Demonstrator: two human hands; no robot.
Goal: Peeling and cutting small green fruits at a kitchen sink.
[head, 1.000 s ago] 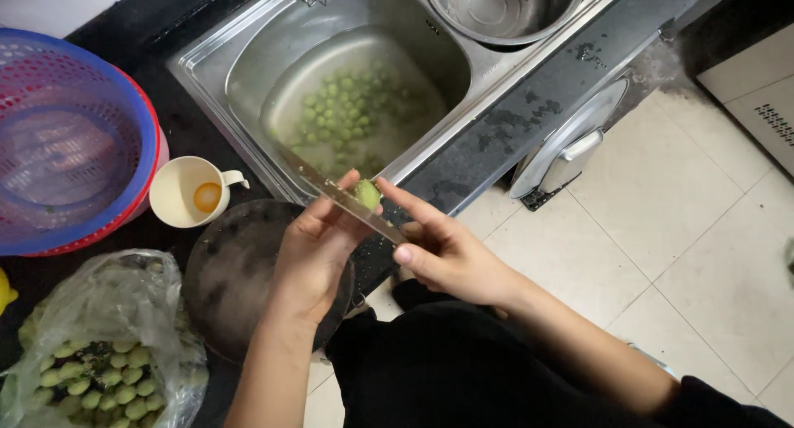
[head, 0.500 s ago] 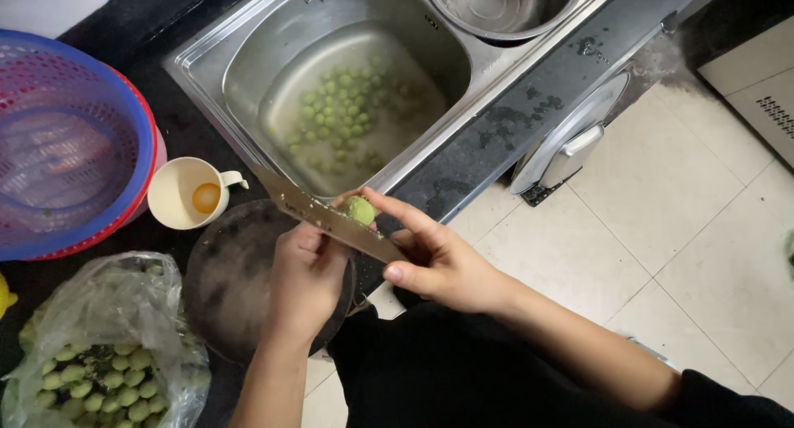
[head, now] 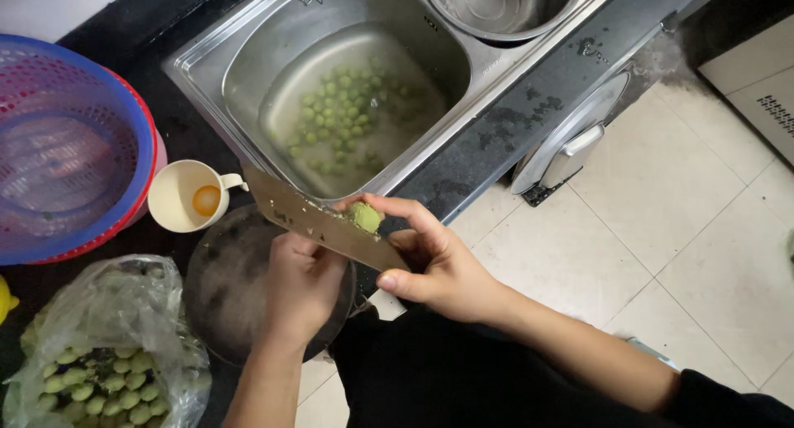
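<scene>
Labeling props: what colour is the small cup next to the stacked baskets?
Cream cup with an orange-yellow blob inside; head view shows it plainly.

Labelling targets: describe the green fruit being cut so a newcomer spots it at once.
Start at the steel sink with green fruits soaking in it. Just below its front edge, two hands meet over a dark round pan. The fruit sits at the right hand's fingertips against the cleaver: the only one out of water and bag, its surface scraped rough.

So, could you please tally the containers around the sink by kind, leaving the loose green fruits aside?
Stacked plastic baskets: 2 (blue over red)
Cream cup: 1
Steel bowl: 1
Clear plastic bag of green fruits: 1
Dark round pan: 1
Total: 6
</scene>
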